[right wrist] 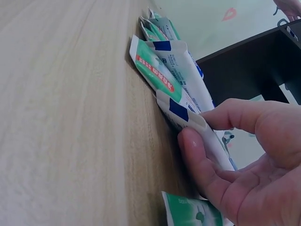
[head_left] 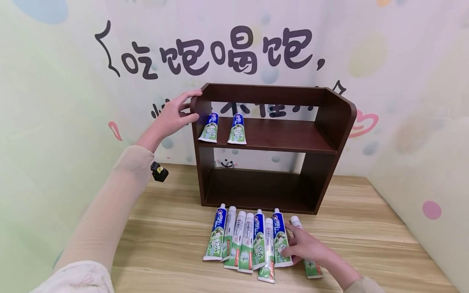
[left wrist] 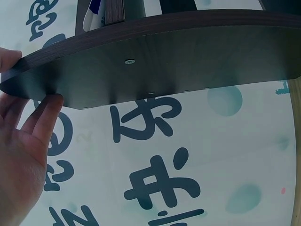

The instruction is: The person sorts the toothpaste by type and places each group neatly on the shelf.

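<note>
My left hand grips the upper left side panel of a dark brown two-tier shelf. In the left wrist view, thumb and fingers lie on opposite faces of that panel. Low on the right, my right hand pinches a blue, white and green toothpaste tube near its flat end. The right wrist view shows thumb and fingers on either side of this tube, which lies at the table surface. Two similar blue-and-green tubes, one at the far left and another beside it, lean on the upper tier.
Several toothpaste tubes, blue-green and white-green, lie in a row before the shelf. One white-green tube lies right of the right hand, partly hidden by it. The wooden table meets printed walls. A small black object shows by the left wrist.
</note>
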### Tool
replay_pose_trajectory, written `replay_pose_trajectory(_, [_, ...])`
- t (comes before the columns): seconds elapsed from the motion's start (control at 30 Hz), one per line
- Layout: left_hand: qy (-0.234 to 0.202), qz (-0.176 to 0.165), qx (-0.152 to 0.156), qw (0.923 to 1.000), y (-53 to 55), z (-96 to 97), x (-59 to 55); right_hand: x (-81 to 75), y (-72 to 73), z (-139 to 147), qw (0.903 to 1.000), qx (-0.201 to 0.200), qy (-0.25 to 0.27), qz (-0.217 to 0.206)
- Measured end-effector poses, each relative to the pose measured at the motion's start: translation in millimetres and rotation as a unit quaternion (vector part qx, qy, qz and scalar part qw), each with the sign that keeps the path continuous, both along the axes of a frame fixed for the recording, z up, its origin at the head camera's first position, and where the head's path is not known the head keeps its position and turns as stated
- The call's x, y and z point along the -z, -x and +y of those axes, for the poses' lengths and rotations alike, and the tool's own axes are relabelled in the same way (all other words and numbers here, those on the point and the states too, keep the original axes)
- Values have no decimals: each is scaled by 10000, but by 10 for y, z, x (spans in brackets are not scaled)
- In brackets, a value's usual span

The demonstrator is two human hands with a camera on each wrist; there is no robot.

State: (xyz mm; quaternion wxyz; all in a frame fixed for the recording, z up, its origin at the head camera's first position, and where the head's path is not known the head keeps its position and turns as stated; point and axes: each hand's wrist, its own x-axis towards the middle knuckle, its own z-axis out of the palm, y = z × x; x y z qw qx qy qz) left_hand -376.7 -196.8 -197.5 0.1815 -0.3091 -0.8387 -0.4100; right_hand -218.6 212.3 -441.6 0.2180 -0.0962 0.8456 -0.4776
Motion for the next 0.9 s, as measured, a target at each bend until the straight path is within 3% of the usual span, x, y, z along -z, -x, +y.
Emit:
replay_pose_trajectory(0.13, [-12, -31, 11, 10000, -45, 17, -23, 10, -3, 32, 9996, -71, 222, -127])
replay_pose_trajectory(0.53, [-69, -66, 32, 9999, -14, 11, -16, 40, 20, 144, 9865, -144, 1432, -784])
replay_pose_trajectory(0.9, [-54, 9, 55, 10000, 0, -8, 6, -30, 13, 125, 9770, -351, 1829, -1041])
